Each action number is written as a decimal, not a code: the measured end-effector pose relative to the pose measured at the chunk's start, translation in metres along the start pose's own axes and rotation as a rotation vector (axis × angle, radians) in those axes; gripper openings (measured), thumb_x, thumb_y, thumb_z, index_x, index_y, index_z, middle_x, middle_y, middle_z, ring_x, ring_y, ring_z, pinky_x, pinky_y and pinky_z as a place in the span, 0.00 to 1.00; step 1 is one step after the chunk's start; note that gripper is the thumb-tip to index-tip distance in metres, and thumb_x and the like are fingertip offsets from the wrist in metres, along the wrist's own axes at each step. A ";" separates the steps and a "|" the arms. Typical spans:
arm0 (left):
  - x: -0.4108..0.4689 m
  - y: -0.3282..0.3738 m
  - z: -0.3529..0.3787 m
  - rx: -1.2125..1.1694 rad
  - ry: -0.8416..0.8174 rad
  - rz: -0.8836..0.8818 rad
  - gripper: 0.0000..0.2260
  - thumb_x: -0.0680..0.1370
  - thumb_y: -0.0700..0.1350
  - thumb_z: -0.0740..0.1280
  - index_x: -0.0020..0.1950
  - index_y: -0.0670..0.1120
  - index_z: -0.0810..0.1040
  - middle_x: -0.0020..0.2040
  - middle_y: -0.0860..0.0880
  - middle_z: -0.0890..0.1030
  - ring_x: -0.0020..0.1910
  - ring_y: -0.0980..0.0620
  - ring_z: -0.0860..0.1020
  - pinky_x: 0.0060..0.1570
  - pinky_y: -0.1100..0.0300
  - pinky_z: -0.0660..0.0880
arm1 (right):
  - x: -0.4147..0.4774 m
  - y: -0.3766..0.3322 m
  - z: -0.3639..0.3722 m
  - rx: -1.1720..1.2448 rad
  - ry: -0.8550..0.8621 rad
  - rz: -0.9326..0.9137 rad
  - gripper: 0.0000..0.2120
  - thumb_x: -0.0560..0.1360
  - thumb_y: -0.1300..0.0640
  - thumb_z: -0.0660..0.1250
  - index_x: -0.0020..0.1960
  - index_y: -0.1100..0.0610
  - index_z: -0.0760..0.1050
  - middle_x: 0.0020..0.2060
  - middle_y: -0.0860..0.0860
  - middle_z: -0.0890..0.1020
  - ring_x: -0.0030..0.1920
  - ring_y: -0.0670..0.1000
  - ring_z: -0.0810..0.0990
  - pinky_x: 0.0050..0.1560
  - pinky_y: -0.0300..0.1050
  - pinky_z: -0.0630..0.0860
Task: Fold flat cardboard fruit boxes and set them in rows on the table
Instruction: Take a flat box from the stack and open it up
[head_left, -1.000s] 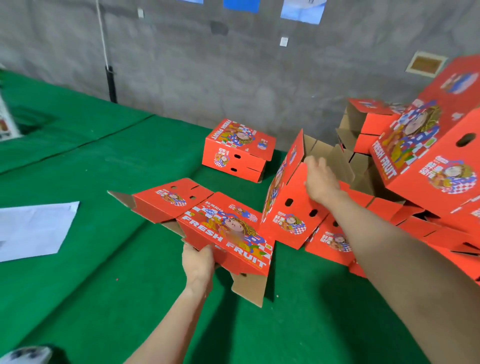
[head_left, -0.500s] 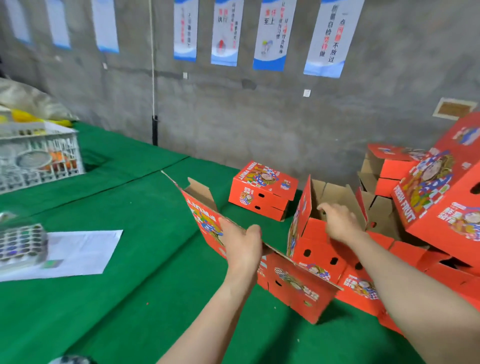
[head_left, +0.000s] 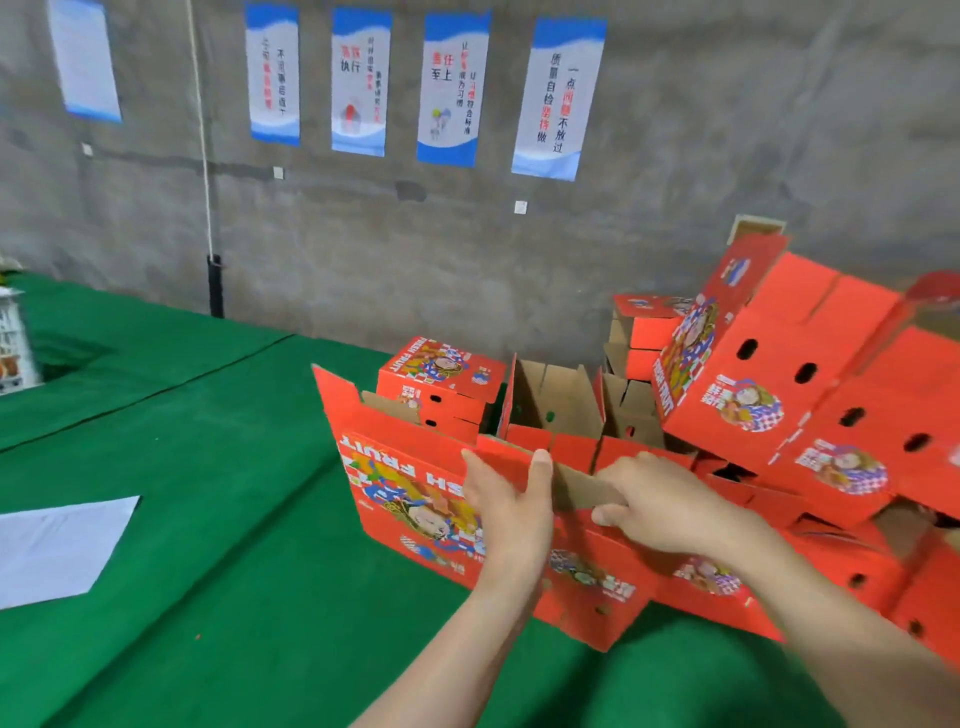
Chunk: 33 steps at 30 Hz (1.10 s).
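A red cardboard fruit box, partly unfolded, stands on its edge on the green table with its "FRESH FRUIT" print upside down. My left hand grips its upper edge, thumb over the brown inner side. My right hand holds a brown inner flap of the same box just to the right. Behind it a folded red box sits closed near the wall.
A jumbled heap of red boxes, some open and brown inside, fills the right side against the grey wall. A white paper sheet lies at the left. A white crate shows at the far left edge.
The flat box has been turned upright from lying tilted in my left hand. My right hand left the open box behind and came onto this box's flap. The view tilted upward.
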<state>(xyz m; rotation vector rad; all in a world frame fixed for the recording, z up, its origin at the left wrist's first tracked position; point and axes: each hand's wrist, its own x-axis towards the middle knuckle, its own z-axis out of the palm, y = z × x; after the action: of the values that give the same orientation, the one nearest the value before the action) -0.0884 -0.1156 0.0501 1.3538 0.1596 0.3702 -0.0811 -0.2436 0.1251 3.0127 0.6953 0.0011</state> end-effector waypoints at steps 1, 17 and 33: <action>-0.005 -0.006 0.001 0.028 -0.045 0.026 0.34 0.77 0.55 0.65 0.76 0.43 0.55 0.75 0.43 0.59 0.75 0.42 0.57 0.73 0.46 0.57 | -0.009 0.021 -0.006 0.051 -0.010 0.016 0.17 0.76 0.52 0.68 0.32 0.49 0.65 0.31 0.43 0.71 0.34 0.44 0.71 0.31 0.38 0.63; 0.030 -0.032 0.010 0.015 -0.168 0.037 0.06 0.71 0.43 0.73 0.46 0.48 0.79 0.46 0.44 0.84 0.44 0.45 0.83 0.49 0.48 0.78 | -0.157 0.205 -0.012 0.380 0.030 0.299 0.07 0.68 0.59 0.77 0.40 0.52 0.79 0.35 0.45 0.79 0.39 0.45 0.75 0.38 0.35 0.67; -0.015 -0.019 0.028 -0.086 -0.157 0.016 0.04 0.74 0.39 0.70 0.47 0.42 0.77 0.47 0.38 0.81 0.42 0.42 0.79 0.50 0.45 0.77 | -0.180 0.148 0.056 0.229 0.902 0.298 0.05 0.74 0.56 0.69 0.46 0.58 0.78 0.42 0.51 0.81 0.44 0.56 0.79 0.43 0.49 0.76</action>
<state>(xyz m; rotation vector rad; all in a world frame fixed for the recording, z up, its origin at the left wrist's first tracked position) -0.0898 -0.1502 0.0360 1.2939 0.0024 0.2799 -0.1773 -0.4575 0.0779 3.1937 0.2496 1.4314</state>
